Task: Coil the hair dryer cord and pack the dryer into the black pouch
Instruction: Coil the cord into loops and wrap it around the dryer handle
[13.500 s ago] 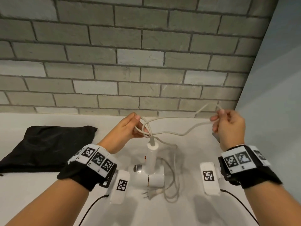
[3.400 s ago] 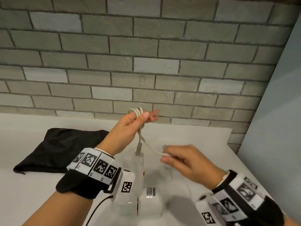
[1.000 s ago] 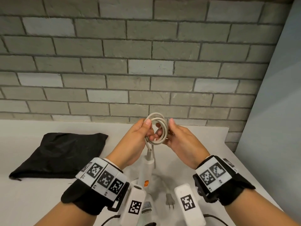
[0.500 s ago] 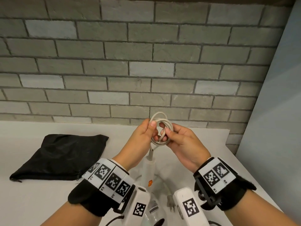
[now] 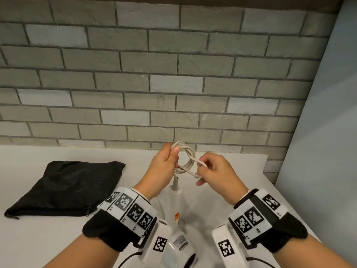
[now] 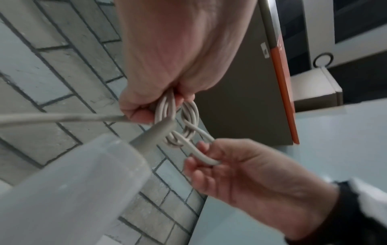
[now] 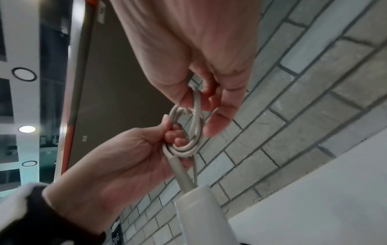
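The white hair dryer (image 5: 174,225) hangs by its cord below my hands, handle up, barrel low between my wrists. Its beige cord is wound into a small coil (image 5: 187,157) (image 6: 189,119) (image 7: 188,131). My left hand (image 5: 170,157) (image 6: 159,102) pinches the coil's left side between thumb and fingers, just above the handle's grey strain relief (image 7: 181,172). My right hand (image 5: 204,169) (image 7: 201,99) pinches a bent loop of cord (image 6: 201,152) pulled out through the coil to the right. The black pouch (image 5: 65,187) lies flat on the counter to the left.
A white counter (image 5: 241,171) runs to a grey brick wall (image 5: 154,84) behind. A pale panel (image 5: 318,132) closes off the right side. The pouch's zipper edge (image 5: 48,214) faces me.
My right hand has drawn away to the right, pulling a loop of cord out through the coil. The left hand keeps its pinch on the coil.
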Motion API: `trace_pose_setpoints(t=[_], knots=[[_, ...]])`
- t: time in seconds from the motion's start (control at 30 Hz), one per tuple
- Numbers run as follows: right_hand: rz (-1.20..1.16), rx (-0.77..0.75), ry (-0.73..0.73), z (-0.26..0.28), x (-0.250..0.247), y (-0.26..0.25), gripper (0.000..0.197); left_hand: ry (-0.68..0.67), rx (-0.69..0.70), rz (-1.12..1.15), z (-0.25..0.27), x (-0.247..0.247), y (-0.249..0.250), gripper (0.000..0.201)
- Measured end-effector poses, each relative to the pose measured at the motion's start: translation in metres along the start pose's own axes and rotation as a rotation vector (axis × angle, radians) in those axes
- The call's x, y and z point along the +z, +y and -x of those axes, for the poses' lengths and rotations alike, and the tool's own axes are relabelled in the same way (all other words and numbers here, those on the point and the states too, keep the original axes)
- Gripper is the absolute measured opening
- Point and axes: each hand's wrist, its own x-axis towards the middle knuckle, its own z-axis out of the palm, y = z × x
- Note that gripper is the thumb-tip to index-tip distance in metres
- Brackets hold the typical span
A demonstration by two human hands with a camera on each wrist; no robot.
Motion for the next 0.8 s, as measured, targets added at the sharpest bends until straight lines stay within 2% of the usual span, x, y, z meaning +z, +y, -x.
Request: trace_pose_setpoints(t=[0.07,0.23,0.3,0.4,0.47,0.6,0.7,0.73,0.8], knots=[[-0.079,0.001,-0.075,0.003,-0.002,0.003,0.017,0.015,-0.003,-0.017,-0.002,-0.002,-0.003,0.022],[-0.629,-0.040,-0.233,0.016,-0.017,0.010,0.016,-0.005,0.027,-0.039,-0.002,-0.010,-0.003,0.026],[-0.574,-0.033,-0.211,0.019,-0.023,0.013,0.015,-0.037,0.017,-0.064,0.001,-0.008,-0.003,0.025],[-0.282,-0.106,-0.156,0.020,-0.032,0.015,0.011,-0.051,0.005,-0.078,0.003,-0.004,-0.002,0.024],[-0.209,-0.114,-0.139,0.021,-0.039,0.019,0.009,-0.049,0.002,-0.090,0.003,-0.003,-0.001,0.024],[-0.253,-0.104,-0.085,0.022,-0.054,0.033,0.003,-0.003,0.001,-0.103,0.000,-0.010,-0.003,0.026],[-0.418,-0.069,-0.046,0.024,-0.063,0.048,0.013,0.054,-0.020,-0.104,-0.005,-0.021,-0.006,0.027],[-0.433,-0.055,-0.032,0.026,-0.065,0.052,0.010,0.070,-0.032,-0.111,-0.006,-0.024,-0.007,0.027],[-0.336,-0.044,0.004,0.029,-0.070,0.057,0.009,0.089,-0.057,-0.126,-0.006,-0.029,-0.009,0.025]])
